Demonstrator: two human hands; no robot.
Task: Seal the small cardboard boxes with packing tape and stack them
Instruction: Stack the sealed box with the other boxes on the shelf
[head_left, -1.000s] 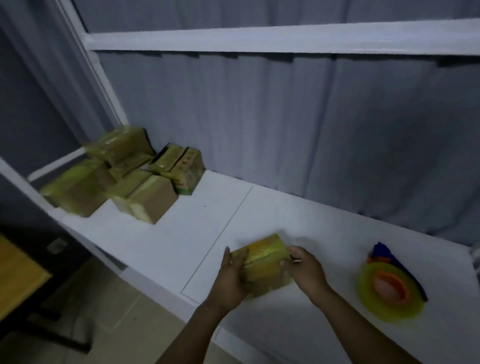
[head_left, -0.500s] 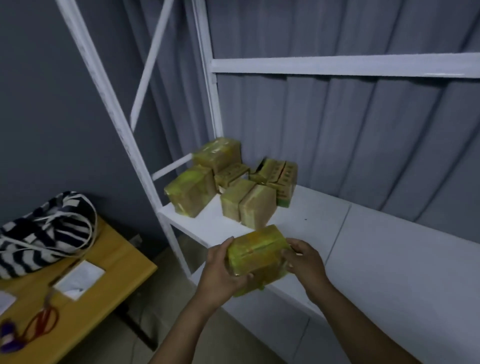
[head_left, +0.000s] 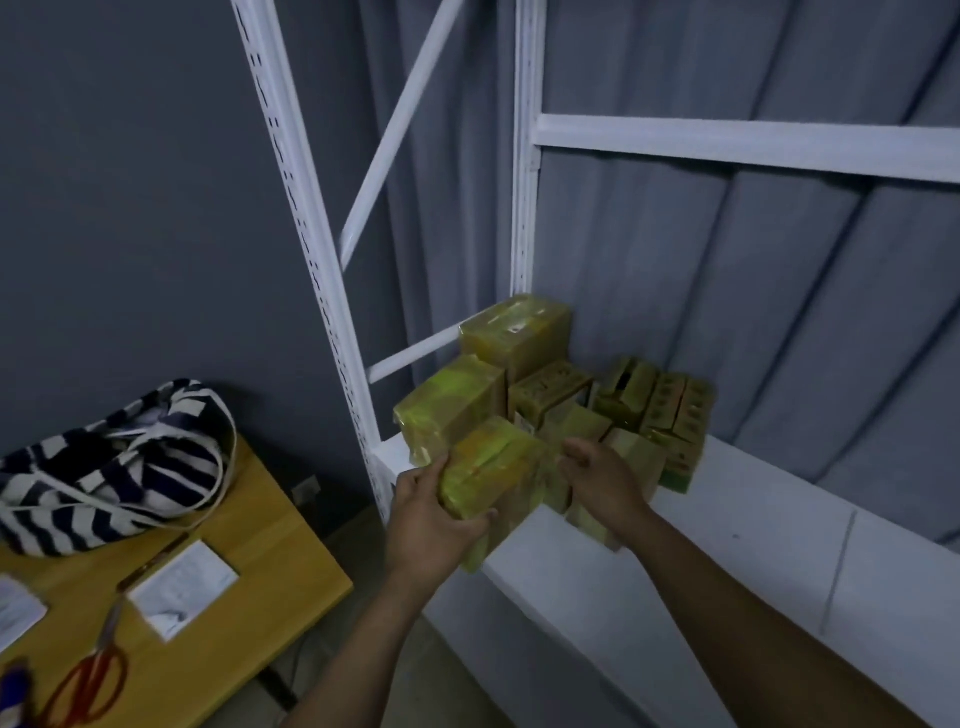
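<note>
L hand (head_left: 431, 525) grips taped box (head_left: 488, 467) over shelf (head_left: 753, 519) front-left corner, touching box pile (head_left: 514, 338). R hand (head_left: 602, 478) at box's rt end, fingers curled; can't tell if holding.

Both bare arms reach forward and up from the near edge, the left forearm (head_left: 363, 639) rising from the lower middle and the right forearm (head_left: 727, 597) slanting in from the lower right, so the two hands sit side by side at mid-frame. The left hand (head_left: 431, 519) grips the taped box (head_left: 493, 467) from its left end, fingers laid up along the side and the thumb hooked across the near face. The right hand (head_left: 602, 478), back turned up, has its fingers loosely curled just at the box's right end; whether they touch it cannot be told.
</note>
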